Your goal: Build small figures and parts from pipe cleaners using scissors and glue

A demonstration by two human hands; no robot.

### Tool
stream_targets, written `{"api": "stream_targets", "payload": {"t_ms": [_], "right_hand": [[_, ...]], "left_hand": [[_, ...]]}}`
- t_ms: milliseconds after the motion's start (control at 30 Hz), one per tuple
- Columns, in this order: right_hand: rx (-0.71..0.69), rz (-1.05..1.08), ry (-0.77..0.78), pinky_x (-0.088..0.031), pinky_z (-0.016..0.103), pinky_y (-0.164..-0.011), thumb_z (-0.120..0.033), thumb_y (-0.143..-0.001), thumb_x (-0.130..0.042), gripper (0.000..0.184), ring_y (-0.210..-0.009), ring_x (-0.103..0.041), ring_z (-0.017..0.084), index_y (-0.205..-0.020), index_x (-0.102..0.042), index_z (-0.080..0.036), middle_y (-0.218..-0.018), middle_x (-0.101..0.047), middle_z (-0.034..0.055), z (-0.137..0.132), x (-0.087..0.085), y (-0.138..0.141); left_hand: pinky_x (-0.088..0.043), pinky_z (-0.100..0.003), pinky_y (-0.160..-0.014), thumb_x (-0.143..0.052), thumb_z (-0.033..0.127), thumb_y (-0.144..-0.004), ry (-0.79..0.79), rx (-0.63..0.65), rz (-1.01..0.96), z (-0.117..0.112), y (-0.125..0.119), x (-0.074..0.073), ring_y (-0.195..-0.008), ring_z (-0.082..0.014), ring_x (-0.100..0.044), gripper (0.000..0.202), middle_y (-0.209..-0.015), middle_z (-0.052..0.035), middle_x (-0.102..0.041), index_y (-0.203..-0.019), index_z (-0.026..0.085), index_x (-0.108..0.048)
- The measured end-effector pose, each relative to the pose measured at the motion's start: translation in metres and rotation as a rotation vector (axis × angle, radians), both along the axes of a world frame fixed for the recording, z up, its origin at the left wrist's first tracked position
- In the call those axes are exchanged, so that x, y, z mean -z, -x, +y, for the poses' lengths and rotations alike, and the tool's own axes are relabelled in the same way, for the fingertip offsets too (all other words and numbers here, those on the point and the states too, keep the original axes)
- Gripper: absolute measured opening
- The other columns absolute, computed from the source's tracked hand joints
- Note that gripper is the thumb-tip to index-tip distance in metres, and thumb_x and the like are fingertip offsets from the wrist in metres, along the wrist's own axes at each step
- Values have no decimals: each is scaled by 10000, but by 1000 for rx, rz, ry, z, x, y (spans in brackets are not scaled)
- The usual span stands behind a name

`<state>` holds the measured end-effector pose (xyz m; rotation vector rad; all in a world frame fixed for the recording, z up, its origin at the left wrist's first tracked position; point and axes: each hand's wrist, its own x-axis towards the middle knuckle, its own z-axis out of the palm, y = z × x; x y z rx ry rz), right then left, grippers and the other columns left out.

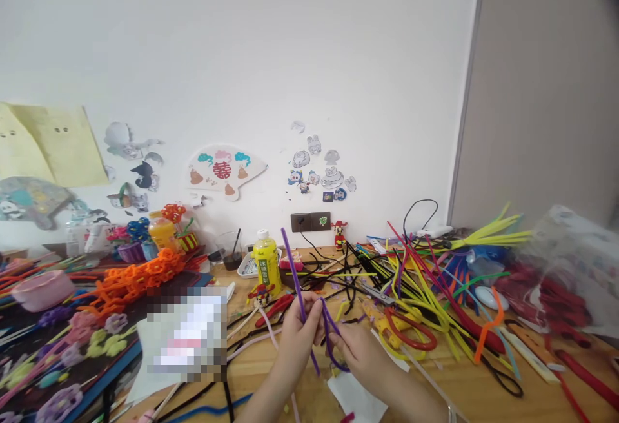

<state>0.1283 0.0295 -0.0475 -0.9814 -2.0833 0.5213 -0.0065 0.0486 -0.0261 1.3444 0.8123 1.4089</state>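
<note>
My left hand (300, 339) grips a long purple pipe cleaner (293, 268) that rises upward past my fingers. My right hand (355, 353) pinches a bent purple loop (333, 345) of pipe cleaner close to my left hand. The two hands nearly touch above the wooden desk (261, 362). A white paper scrap (353, 398) lies under my right wrist. Just right of that hand are scissors with red handles (409, 329), resting on yellow pipe cleaners. Red-handled pliers (275, 310) lie left of my left hand.
Heaps of coloured pipe cleaners (420, 287) cover the desk's right side. A yellow bottle (267, 263) stands at the back by the wall. Orange pipe-cleaner flowers (140, 281) and a pink bowl (42, 291) lie left. A pixelated patch (186, 336) hides part of a white sheet.
</note>
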Motion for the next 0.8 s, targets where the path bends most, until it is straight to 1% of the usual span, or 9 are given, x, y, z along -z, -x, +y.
{"api": "stream_targets", "payload": {"t_ms": [100,267,467,600,800], "right_hand": [[-21,-41,9,-389,248,-661,-345,-906,-263,361,-759,-574,184,-912,-576,-165,-804,-635,73,1,0,0],[-13,-108,34,-387,251,-681,-331,-910,-251,355,-798,-576,186,-960,-552,-150,-857,-632,85,1,-1,-2],[-9,-124,45,-386,248,-674,-306,-909,-259,330,-798,-579,183,-986,-544,-159,-887,-630,87,0,-2,-1],[-11,-115,44,-387,248,-665,-289,-904,-266,323,-787,-579,184,-957,-554,-151,-860,-631,88,1,-1,-1],[-28,-111,45,-383,244,-669,-268,-891,-289,301,-774,-575,174,-930,-563,-151,-829,-634,72,3,0,-3]], "left_hand": [[-203,-151,-332,-556,461,-715,4,4,-2,0,1,0,-306,-21,-297,297,-438,121,-362,-754,190,-444],[-201,-151,-329,-555,462,-717,11,24,10,1,0,2,-305,-20,-305,304,-441,113,-388,-775,178,-464],[-212,-159,-334,-605,482,-658,42,20,44,0,-1,1,-306,-22,-311,383,-443,106,-402,-828,149,-521],[-216,-162,-343,-634,477,-627,58,15,51,-3,0,-3,-306,-19,-301,366,-413,105,-393,-727,140,-535],[-196,-159,-338,-636,474,-626,66,-2,26,-3,0,-6,-299,-21,-293,347,-394,110,-385,-695,155,-518]]}}
